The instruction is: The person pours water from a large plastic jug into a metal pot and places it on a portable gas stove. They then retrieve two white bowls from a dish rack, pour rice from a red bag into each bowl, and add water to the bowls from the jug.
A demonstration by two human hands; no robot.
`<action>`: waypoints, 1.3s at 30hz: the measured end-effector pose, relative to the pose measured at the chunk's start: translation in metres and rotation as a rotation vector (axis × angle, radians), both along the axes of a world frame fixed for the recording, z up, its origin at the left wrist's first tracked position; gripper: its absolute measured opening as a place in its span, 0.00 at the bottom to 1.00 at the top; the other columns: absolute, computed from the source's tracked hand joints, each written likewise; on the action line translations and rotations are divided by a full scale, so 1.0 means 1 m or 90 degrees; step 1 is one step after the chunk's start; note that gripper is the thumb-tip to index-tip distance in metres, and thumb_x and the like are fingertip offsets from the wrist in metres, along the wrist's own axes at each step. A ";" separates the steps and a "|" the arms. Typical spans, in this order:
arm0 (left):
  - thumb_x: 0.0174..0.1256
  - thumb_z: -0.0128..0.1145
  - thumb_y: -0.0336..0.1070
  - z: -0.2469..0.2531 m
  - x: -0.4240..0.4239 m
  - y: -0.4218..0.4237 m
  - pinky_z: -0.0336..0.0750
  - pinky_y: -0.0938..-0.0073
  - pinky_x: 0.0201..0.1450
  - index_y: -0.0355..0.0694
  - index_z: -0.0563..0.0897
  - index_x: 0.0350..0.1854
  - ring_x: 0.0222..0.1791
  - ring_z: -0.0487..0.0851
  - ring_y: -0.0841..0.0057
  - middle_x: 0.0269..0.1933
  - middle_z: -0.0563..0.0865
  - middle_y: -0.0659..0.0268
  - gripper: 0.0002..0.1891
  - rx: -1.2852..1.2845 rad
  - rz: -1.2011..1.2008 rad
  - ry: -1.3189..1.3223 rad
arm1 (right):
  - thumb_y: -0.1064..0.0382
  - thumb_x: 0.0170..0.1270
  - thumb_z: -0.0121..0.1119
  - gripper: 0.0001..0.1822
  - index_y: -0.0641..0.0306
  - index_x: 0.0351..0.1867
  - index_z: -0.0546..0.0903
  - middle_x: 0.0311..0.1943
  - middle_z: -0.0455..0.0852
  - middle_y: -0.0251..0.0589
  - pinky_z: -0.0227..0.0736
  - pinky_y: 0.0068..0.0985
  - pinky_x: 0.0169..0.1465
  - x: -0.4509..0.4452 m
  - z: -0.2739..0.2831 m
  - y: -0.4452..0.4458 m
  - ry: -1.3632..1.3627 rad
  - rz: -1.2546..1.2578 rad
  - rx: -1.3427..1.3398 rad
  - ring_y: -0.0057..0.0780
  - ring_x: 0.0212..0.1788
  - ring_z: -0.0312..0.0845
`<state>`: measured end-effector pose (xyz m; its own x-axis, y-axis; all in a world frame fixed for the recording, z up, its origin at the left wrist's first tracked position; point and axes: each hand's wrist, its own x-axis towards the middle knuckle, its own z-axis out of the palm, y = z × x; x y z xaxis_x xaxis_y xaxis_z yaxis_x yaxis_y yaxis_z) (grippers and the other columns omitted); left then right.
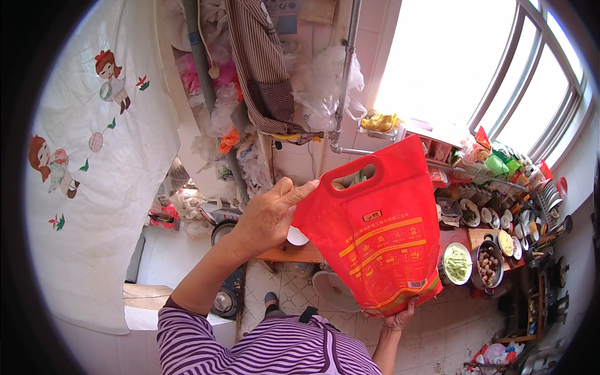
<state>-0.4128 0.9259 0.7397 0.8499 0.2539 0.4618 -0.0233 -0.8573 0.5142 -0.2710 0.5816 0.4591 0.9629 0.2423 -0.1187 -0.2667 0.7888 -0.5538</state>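
A large red plastic bag with a cut-out handle and printed writing is held up in front of me. My left hand grips its upper left corner beside the handle, index finger stretched along the edge. Under the bag's lower right edge, my right hand supports the bottom; the bag hides part of its fingers. Behind the bag, a white bowl shows partly on a wooden table, and a pale basin stands on the floor.
At right, a counter holds a plate of sliced green vegetable, a pot of brown chunks, a cutting board and small bowls. A metal pipe and striped apron are ahead. A white curtain hangs at left.
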 end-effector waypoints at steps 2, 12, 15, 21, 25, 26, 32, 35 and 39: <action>0.56 0.48 0.17 0.000 0.000 0.000 0.69 0.75 0.34 0.46 0.72 0.63 0.28 0.71 0.69 0.31 0.67 0.61 0.30 0.003 -0.004 0.000 | 0.44 0.58 0.63 0.35 0.61 0.61 0.67 0.57 0.75 0.40 0.67 0.41 0.62 0.000 0.002 0.001 -0.002 -0.006 -0.004 0.38 0.58 0.71; 0.57 0.49 0.16 -0.003 0.001 -0.002 0.68 0.80 0.35 0.47 0.75 0.62 0.28 0.70 0.73 0.31 0.66 0.64 0.29 -0.012 0.007 -0.007 | 0.44 0.58 0.63 0.36 0.62 0.62 0.66 0.58 0.74 0.41 0.68 0.41 0.61 0.001 -0.001 -0.001 -0.003 -0.011 -0.003 0.38 0.58 0.70; 0.57 0.49 0.16 -0.005 0.000 -0.001 0.68 0.80 0.35 0.47 0.75 0.61 0.28 0.70 0.73 0.31 0.66 0.64 0.29 -0.010 0.003 -0.010 | 0.45 0.58 0.63 0.36 0.62 0.63 0.65 0.59 0.73 0.41 0.69 0.41 0.61 0.000 0.001 -0.001 -0.003 -0.011 0.000 0.38 0.59 0.70; 0.56 0.49 0.15 -0.006 -0.001 0.000 0.68 0.80 0.36 0.46 0.76 0.60 0.29 0.70 0.73 0.30 0.67 0.64 0.28 -0.021 -0.020 -0.026 | 0.44 0.58 0.62 0.36 0.61 0.63 0.65 0.59 0.73 0.41 0.68 0.41 0.61 -0.002 0.005 0.000 -0.003 -0.009 -0.007 0.38 0.59 0.69; 0.56 0.49 0.15 -0.005 -0.001 -0.001 0.68 0.80 0.37 0.43 0.76 0.59 0.30 0.70 0.74 0.31 0.68 0.64 0.27 -0.056 -0.024 -0.027 | 0.44 0.58 0.62 0.36 0.61 0.63 0.65 0.59 0.73 0.40 0.68 0.40 0.61 -0.001 0.002 -0.003 -0.008 -0.010 -0.011 0.38 0.59 0.69; 0.56 0.49 0.15 -0.005 -0.001 -0.001 0.68 0.80 0.37 0.42 0.77 0.58 0.30 0.71 0.74 0.31 0.68 0.65 0.26 -0.070 -0.029 -0.029 | 0.44 0.58 0.62 0.36 0.61 0.63 0.65 0.59 0.73 0.40 0.68 0.40 0.61 -0.001 0.001 -0.003 -0.009 -0.012 -0.014 0.38 0.59 0.69; 0.55 0.51 0.17 0.000 -0.001 0.002 0.68 0.78 0.38 0.37 0.77 0.52 0.32 0.72 0.76 0.32 0.70 0.65 0.20 -0.170 -0.039 0.002 | 0.45 0.58 0.62 0.36 0.61 0.62 0.66 0.58 0.74 0.40 0.67 0.40 0.62 -0.002 0.005 -0.003 -0.003 -0.025 -0.024 0.37 0.58 0.70; 0.55 0.54 0.19 -0.006 -0.002 0.006 0.69 0.77 0.39 0.36 0.75 0.51 0.32 0.72 0.77 0.32 0.70 0.64 0.19 -0.175 -0.020 0.000 | 0.46 0.58 0.63 0.34 0.62 0.61 0.67 0.56 0.75 0.40 0.67 0.39 0.62 -0.003 0.007 -0.002 0.004 -0.038 -0.025 0.37 0.57 0.71; 0.54 0.57 0.20 -0.012 -0.004 0.014 0.69 0.76 0.42 0.33 0.77 0.43 0.37 0.74 0.74 0.35 0.72 0.64 0.12 -0.131 -0.044 0.023 | 0.46 0.59 0.62 0.34 0.62 0.61 0.67 0.57 0.75 0.40 0.67 0.40 0.62 -0.001 0.003 -0.003 -0.006 -0.040 -0.028 0.37 0.58 0.71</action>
<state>-0.4167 0.9400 0.7281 0.8833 0.2801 0.3758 -0.0573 -0.7313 0.6797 -0.2722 0.5781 0.4623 0.9771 0.1766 -0.1188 -0.2125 0.7786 -0.5904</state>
